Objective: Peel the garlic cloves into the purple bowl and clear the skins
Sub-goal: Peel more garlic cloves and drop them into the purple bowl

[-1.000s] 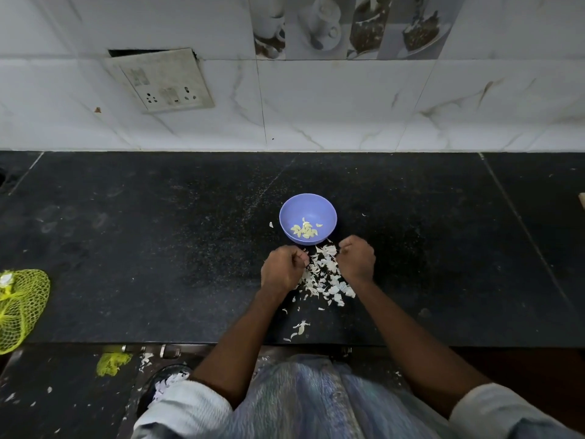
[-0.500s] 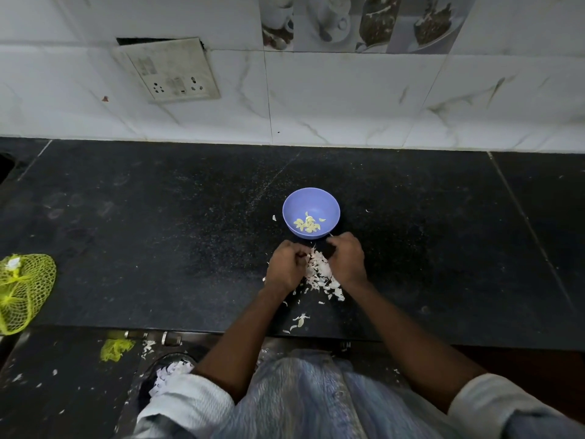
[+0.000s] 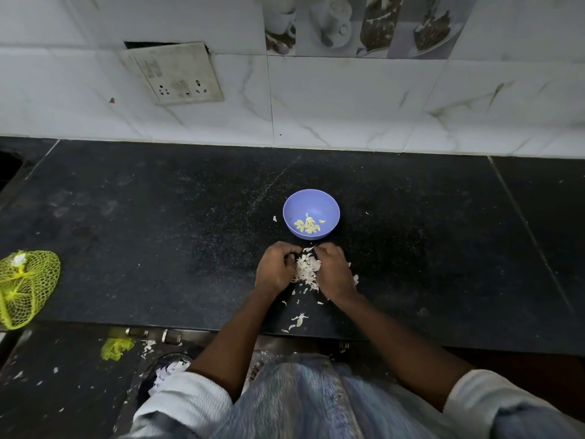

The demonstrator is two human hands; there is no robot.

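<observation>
Purple round plastic bowl (image 3: 311, 213): just beyond both hands, peeled cloves (image 3: 307, 226) inside.
White papery garlic skins (image 3: 306, 268): heaped on black desk (image 3: 158, 236).
Left hand (image 3: 276, 268), right hand (image 3: 334, 270): fingers curled, cupping the heap between them.

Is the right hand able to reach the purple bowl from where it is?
Probably yes. The right hand sits on the garlic skins just in front of the purple bowl, and nothing stands between them on the counter. Its fingers are curled around skins, though, so it may have to let go first.
</observation>
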